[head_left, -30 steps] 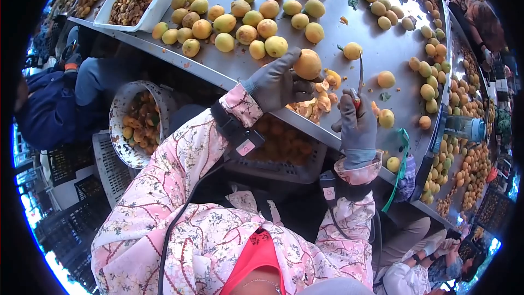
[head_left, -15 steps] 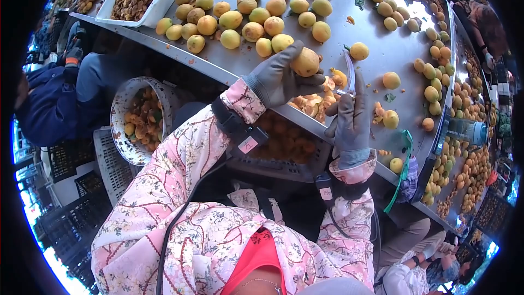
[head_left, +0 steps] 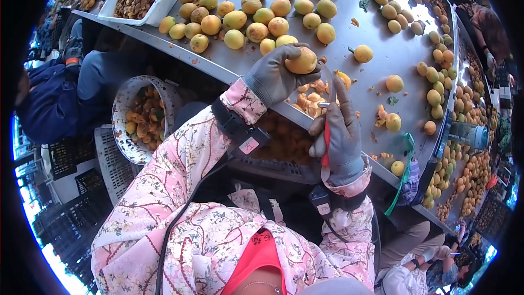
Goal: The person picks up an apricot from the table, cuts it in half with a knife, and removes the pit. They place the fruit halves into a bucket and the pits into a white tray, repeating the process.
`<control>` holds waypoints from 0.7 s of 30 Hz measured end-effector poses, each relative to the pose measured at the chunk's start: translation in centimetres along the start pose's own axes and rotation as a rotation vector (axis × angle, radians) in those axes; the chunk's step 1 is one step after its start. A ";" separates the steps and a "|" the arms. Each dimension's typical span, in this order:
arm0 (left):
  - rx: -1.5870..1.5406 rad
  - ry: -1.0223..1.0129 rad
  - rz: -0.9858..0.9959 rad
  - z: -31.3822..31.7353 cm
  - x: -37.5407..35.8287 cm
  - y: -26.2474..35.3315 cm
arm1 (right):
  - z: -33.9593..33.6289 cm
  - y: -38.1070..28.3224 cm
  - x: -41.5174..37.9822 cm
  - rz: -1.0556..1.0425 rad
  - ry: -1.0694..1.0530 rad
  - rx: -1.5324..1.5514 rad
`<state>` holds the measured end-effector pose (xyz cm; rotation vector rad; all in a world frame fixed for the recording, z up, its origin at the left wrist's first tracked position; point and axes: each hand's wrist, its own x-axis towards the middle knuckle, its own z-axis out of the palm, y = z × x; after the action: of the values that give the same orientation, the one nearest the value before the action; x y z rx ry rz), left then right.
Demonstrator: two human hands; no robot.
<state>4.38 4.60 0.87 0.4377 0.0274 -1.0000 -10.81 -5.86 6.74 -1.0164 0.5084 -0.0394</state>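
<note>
My left hand (head_left: 275, 76), in a grey glove, is closed around a yellow-orange apricot (head_left: 301, 60) at the table's near edge. My right hand (head_left: 339, 141), gloved alike, grips a small knife by its red handle (head_left: 326, 143). The knife's thin curved blade (head_left: 329, 83) points up, its tip close to the right side of the held apricot. Beneath and between the hands lies a heap of cut orange pieces (head_left: 312, 104), partly covered by them. Another yellow-orange piece (head_left: 343, 79) lies just right of the blade.
Whole apricots (head_left: 234, 20) spread over the metal table (head_left: 218, 68). A white tray (head_left: 147, 20) of brown pieces stands at the far left. Below the edge are a bucket (head_left: 117, 131) of cut fruit and a dark crate (head_left: 273, 166). A bottle (head_left: 466, 134) lies right; people sit at both sides.
My right hand has tilted and brought the knife blade left, close to the apricot; the red handle now shows. My left hand has turned the apricot slightly and drawn it a little left.
</note>
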 end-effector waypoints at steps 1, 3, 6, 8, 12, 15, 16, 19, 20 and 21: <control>0.000 0.000 -0.004 0.1 -0.1 -0.1 | 0.0 -0.1 -0.1 0.025 0.022 0.041; 0.043 -0.003 0.024 0.4 -0.3 -0.3 | 0.0 0.1 -0.1 0.028 0.024 0.021; 0.096 -0.057 0.062 0.2 -0.2 -0.6 | -0.1 0.2 -0.1 0.029 0.021 0.005; 0.137 -0.050 0.068 0.3 -0.2 -0.7 | -0.3 0.2 -0.2 0.030 0.023 0.011; 0.226 -0.046 0.112 0.3 -0.3 -1.2 | 0.0 0.2 -0.4 0.052 0.049 0.033; 0.312 -0.033 0.167 0.5 0.1 -2.3 | 0.5 0.9 -0.5 0.033 0.070 -0.015; 0.311 -0.038 0.167 0.5 0.2 -2.5 | 0.6 1.3 -0.4 0.012 0.072 -0.054; 0.567 0.033 0.191 0.3 0.3 -2.7 | 0.7 1.8 0.1 -0.048 0.073 -0.057; 0.563 0.029 0.192 0.3 0.3 -2.9 | 0.6 1.7 0.2 -0.020 0.069 -0.032; 0.616 0.057 0.157 0.5 0.3 -3.0 | 0.3 1.9 0.4 -0.024 0.070 -0.035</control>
<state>2.04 2.81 0.23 1.0152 -0.2668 -0.8273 -10.66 -4.70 5.17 -1.0584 0.5622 -0.0874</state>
